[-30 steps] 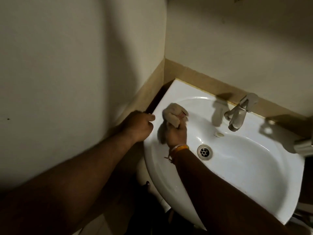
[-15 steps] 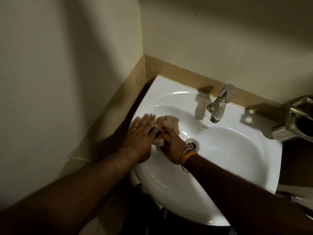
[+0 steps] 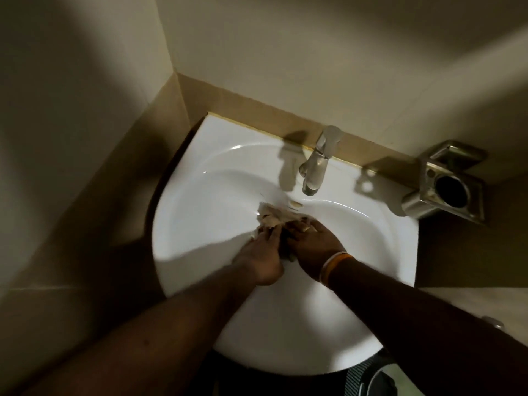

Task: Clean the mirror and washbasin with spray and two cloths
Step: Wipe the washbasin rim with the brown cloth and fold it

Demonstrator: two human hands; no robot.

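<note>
White porcelain fills the view: the washbasin [image 3: 371,252] sits in a corner of beige walls, and both hands meet low in its bowl. The right hand [image 3: 313,247] grips a crumpled beige cloth [image 3: 273,217], its fingers curled over the near end of the bundle while the rest of the fabric sticks out just beyond the fingertips, lying against the basin's inner slope. The left hand [image 3: 261,257] lies flat beside it, fingers straight and together, pressing on the cloth's left edge and touching the right hand along its side. An orange and white band [image 3: 333,265] circles the right wrist.

Half a second ago the two hands were already side by side with the cloth ahead of them; since then they have slid further down toward the middle of the bowl, so they now cover the spot where the drain showed before. A second ago the left hand was clenched on the basin's left rim, apart from the right one, which worked the cloth high on the left slope.

Beyond the cloth, further from the hands, stands the chrome tap [image 3: 318,161], its spout pointing toward them. Well off to the right of the right hand, a metal holder [image 3: 445,184] is fixed to the wall.
</note>
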